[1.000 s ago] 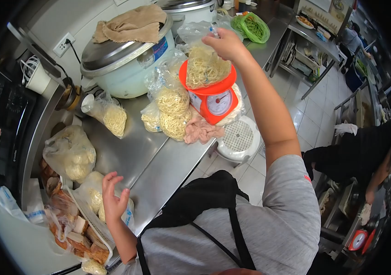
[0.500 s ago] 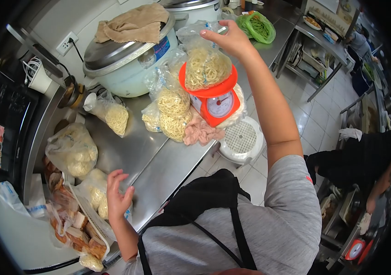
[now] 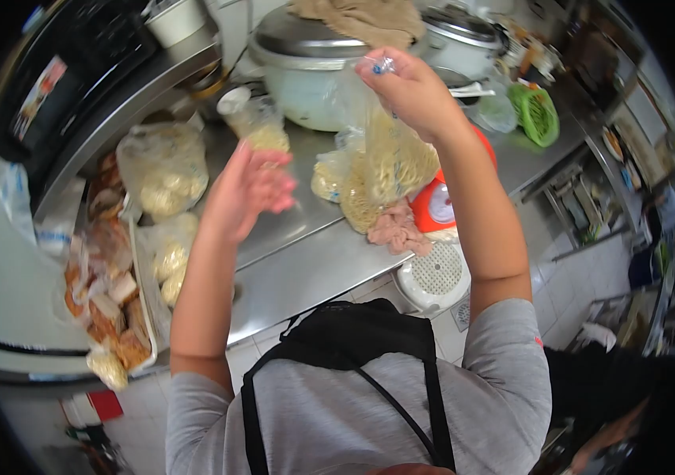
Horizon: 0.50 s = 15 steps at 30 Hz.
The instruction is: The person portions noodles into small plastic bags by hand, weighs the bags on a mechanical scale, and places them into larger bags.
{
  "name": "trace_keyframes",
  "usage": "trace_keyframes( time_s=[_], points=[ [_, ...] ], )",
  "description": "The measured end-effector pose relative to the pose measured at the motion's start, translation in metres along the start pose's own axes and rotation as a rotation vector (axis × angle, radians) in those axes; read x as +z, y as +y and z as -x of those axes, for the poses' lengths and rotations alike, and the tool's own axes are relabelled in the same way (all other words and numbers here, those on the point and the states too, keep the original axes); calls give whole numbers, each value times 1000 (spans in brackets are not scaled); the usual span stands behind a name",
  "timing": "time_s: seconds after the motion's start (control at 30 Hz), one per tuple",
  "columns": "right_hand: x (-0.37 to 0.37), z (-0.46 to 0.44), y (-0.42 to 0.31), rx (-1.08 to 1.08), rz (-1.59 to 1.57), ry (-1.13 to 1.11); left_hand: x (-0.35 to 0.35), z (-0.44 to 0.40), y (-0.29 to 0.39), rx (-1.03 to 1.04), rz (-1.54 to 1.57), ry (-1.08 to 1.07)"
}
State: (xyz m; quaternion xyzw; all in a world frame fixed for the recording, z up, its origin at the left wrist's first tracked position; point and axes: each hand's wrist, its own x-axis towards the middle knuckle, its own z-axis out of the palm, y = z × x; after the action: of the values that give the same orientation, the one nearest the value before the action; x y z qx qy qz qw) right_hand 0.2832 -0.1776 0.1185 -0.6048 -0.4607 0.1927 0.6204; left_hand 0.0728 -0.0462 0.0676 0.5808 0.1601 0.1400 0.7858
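Note:
My right hand [image 3: 413, 93] is closed on the gathered top of a clear plastic bag of noodles [image 3: 398, 162], which hangs beside the orange kitchen scale [image 3: 433, 209]. My forearm covers part of the scale. More bagged noodles [image 3: 360, 212] sit under and behind the hanging bag, next to a crumpled pink cloth [image 3: 398, 228]. My left hand [image 3: 249, 192], blurred by motion, is over the steel counter with its fingers stretched out and nothing visible in them. Just beyond it lies a small bag of noodles [image 3: 268, 136] with a white cup-like mouth.
Large lidded pots [image 3: 306, 75] stand along the wall, one with a brown towel [image 3: 361, 20]. At left are a bag of pale noodle portions [image 3: 165, 178] and a tray of browned meat pieces [image 3: 108, 305]. A white stool [image 3: 434, 277] stands below the counter; a green bag of vegetables [image 3: 535, 115] lies at right.
The bag of noodles has come off the scale and moved left, held by its top in my right hand. My left hand has risen over the counter. The view has turned.

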Motion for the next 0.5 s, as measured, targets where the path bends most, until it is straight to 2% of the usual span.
trace_keyframes(
  time_s=[0.13, 0.2, 0.27, 0.33, 0.43, 0.5],
  points=[
    [52, 1, 36, 116, 24, 2, -18, -42, -9, -410, 176, -91],
    [82, 15, 80, -139, 7, 11, -36, -55, -29, -483, 212, 95],
    [107, 50, 100, -201, 85, -4, -54, -54, -56, -414, -53, 257],
    [117, 87, 129, 21, 233, -207, -78, -27, -80, -330, -109, 282],
    [123, 101, 133, -67, 350, -208, -86, 11, -96, -301, -189, 355],
    [134, 90, 110, -95, 148, -173, -86, 27, -100, -300, -223, 388]
  ],
)
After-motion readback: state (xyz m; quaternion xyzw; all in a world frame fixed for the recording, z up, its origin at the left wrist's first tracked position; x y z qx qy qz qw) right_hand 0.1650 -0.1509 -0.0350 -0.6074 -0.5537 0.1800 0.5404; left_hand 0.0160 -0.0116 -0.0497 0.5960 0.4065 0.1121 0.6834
